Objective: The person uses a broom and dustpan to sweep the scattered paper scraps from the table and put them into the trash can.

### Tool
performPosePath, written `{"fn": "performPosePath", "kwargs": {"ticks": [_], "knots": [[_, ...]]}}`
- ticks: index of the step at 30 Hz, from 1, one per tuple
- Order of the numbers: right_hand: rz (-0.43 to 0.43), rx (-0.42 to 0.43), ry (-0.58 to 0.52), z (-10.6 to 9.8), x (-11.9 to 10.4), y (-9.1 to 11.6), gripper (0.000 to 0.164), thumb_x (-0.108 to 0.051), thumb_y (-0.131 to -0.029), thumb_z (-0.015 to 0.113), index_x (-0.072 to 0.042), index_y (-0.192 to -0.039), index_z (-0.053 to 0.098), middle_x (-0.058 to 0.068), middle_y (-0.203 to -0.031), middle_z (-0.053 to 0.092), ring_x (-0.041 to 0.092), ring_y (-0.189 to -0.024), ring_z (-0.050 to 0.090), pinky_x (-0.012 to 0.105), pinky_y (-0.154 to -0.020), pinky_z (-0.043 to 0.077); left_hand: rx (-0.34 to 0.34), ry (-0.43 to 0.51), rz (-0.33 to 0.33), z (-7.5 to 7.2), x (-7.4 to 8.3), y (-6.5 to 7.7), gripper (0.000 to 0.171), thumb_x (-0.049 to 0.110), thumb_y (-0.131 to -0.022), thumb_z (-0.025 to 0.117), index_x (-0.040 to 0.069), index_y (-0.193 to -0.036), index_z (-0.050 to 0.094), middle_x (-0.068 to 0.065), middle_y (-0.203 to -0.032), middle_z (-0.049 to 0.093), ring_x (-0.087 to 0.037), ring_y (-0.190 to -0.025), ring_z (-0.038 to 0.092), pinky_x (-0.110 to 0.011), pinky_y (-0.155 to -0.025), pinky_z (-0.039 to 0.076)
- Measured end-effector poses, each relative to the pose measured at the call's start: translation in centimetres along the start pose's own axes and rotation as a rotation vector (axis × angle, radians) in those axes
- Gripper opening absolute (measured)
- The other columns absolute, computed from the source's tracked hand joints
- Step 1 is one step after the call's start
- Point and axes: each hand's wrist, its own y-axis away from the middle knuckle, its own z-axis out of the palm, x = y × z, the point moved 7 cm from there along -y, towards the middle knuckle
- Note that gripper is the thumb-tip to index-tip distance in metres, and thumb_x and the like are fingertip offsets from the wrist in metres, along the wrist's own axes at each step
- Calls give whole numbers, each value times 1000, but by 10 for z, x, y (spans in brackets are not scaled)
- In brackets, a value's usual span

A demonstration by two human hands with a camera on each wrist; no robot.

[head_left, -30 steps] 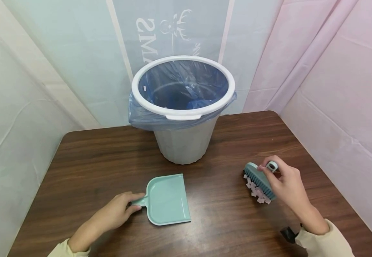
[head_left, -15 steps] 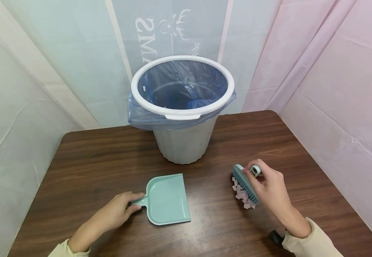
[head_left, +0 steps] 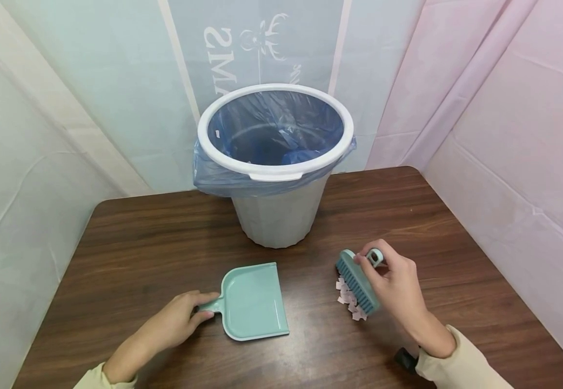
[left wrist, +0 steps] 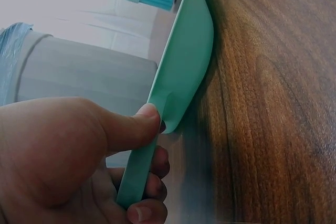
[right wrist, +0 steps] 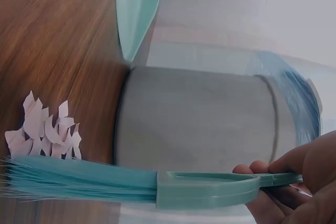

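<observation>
My left hand (head_left: pixel 179 319) grips the short handle of a mint-green dustpan (head_left: pixel 254 302), which lies on the table with its straight edge facing right. In the left wrist view, the thumb presses the top of the handle and the fingers curl beneath it. My right hand (head_left: pixel 393 281) holds a teal hand brush (head_left: pixel 359 281) by its handle, bristles down on the tabletop. Along the left side of the bristles sits a small heap of pale pink paper scraps (right wrist: pixel 47 129), touching them. A gap of bare wood separates the scraps from the dustpan.
A grey trash bin (head_left: pixel 276 216) with a white rim and a blue liner bag (head_left: pixel 233 181) stands behind the dustpan on the dark wooden table (head_left: pixel 155 243). Pale fabric walls (head_left: pixel 520 162) enclose the table at the back and sides.
My right hand has swept the brush leftward, pushing the paper scraps along with it toward the dustpan. The left hand and the dustpan have stayed in place.
</observation>
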Motion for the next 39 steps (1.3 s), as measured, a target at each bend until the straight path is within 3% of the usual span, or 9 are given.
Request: {"fn": "performPosePath", "kwargs": {"ticks": [9, 14, 18, 22, 26, 32, 35, 39], "knots": [[-12, 7, -110, 14, -11, -5, 21, 9, -86, 76, -8, -93, 65, 0, -84, 73, 8, -68, 65, 14, -57, 52, -5, -4, -10, 1, -1, 0, 39, 11, -94, 73, -3, -130, 67, -6, -113, 71, -23, -104, 66, -41, -86, 57], [-30, 25, -177, 9, -12, -13, 21, 13, -87, 73, -5, -93, 64, 5, -85, 75, 12, -71, 69, 14, -57, 52, 5, -13, -4, 0, 0, -1, 38, 10, -94, 73, -3, -129, 67, -7, -113, 71, -23, -104, 66, -41, -86, 57], [-67, -38, -215, 1, -11, -21, 24, 17, -86, 71, -4, -93, 63, 6, -86, 75, 8, -78, 71, 15, -59, 53, 10, -15, 4, -1, 0, -1, 38, 10, -94, 73, -4, -129, 67, -7, -112, 72, -22, -103, 66, -39, -85, 57], [-132, -212, -278, -4, -10, -30, 27, 17, -86, 71, -8, -94, 62, 3, -90, 75, 8, -85, 72, 19, -59, 55, 18, -24, 18, -2, 1, -2, 38, 10, -93, 73, -4, -128, 67, -6, -110, 72, -19, -102, 66, -38, -84, 57], [-241, -463, -415, -2, -11, -32, 23, 10, -90, 70, -10, -97, 63, 2, -93, 74, 14, -88, 72, 23, -63, 56, 19, -30, 16, -2, 1, -2, 38, 10, -93, 74, -3, -128, 68, -5, -108, 72, -18, -100, 66, -38, -83, 57], [-367, -760, -656, 6, -10, -23, 15, 9, -94, 66, -2, -100, 59, 8, -94, 71, 19, -87, 70, 29, -63, 56, 23, -32, 14, -2, 1, -2, 37, 10, -93, 74, -3, -128, 68, -6, -110, 72, -20, -102, 66, -40, -85, 57], [-384, -856, -717, 12, -9, -17, 17, 12, -92, 65, -1, -101, 58, 11, -92, 71, 21, -86, 70, 31, -60, 55, 26, -35, 14, -2, 1, -2, 37, 9, -93, 74, -3, -128, 68, -6, -110, 72, -21, -103, 66, -40, -86, 57], [-335, -959, -729, 21, -7, -9, 26, 17, -90, 63, -6, -101, 58, 9, -90, 73, 22, -84, 72, 30, -59, 55, 25, -35, 14, -2, 1, -1, 38, 9, -93, 74, -3, -128, 68, -7, -111, 72, -21, -103, 66, -40, -86, 57]]}}
